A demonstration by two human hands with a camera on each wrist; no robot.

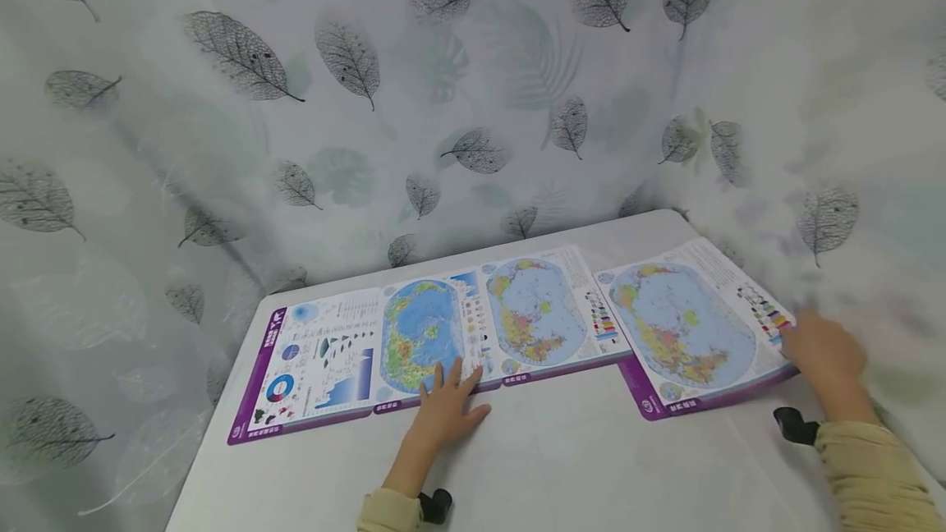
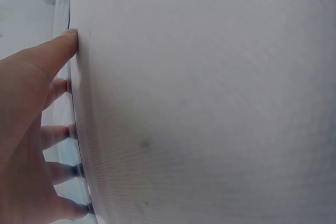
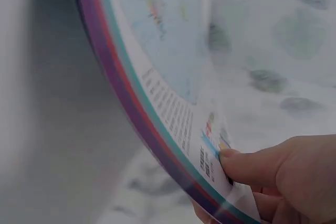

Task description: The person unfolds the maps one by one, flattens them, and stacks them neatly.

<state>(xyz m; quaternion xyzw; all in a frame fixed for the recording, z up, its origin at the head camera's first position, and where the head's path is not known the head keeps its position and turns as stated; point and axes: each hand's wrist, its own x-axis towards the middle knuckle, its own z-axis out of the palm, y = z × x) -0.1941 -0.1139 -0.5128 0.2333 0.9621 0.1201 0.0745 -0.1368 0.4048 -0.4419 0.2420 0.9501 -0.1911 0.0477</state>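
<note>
My right hand (image 1: 824, 355) pinches the right edge of a stack of world map sheets (image 1: 687, 327), thumb on top and fingers beneath. In the right wrist view the held stack (image 3: 178, 111) bends in a curve, with purple, red and teal layers along its edge. Spread flat, the fingers of my left hand (image 1: 442, 417) rest on the lower edge of a blue-and-green relief world map (image 1: 424, 331). Left of that lies a chart sheet (image 1: 318, 360) with a purple border. Another political world map (image 1: 539, 310) lies to the right, beside the held stack.
The maps lie in a row on a white table (image 1: 562, 450) with rounded corners. Curtains (image 1: 473, 105) printed with dark leaves hang behind it and at both sides. Black wrist devices (image 1: 436, 507) sit at both sleeve cuffs.
</note>
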